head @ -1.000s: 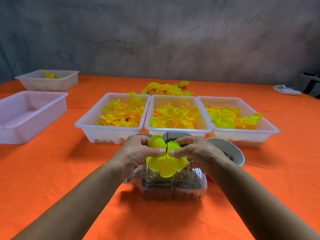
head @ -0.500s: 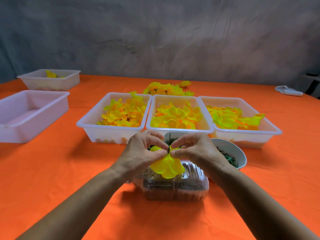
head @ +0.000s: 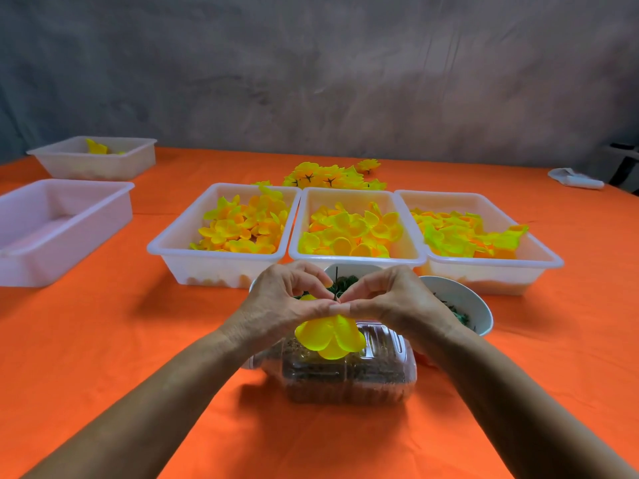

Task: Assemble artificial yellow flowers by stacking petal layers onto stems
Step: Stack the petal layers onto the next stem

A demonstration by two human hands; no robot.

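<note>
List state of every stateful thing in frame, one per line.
Left hand: pinching the yellow petal layer.
Right hand: pinching it too.
Yellow fabric petal layer: threaded on the thin dark stem, petals drooping.
Three white plastic trays: holding loose petals.
Clear plastic clamshell box: lid closed.
Near-left white tray: nothing visible inside.

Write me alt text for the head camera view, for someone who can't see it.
Two hands, left hand and right hand, pinch a yellow petal layer on a thin dark stem above a clear plastic container. Behind sit three white trays of yellow petals on an orange table, with finished flowers beyond.
</note>
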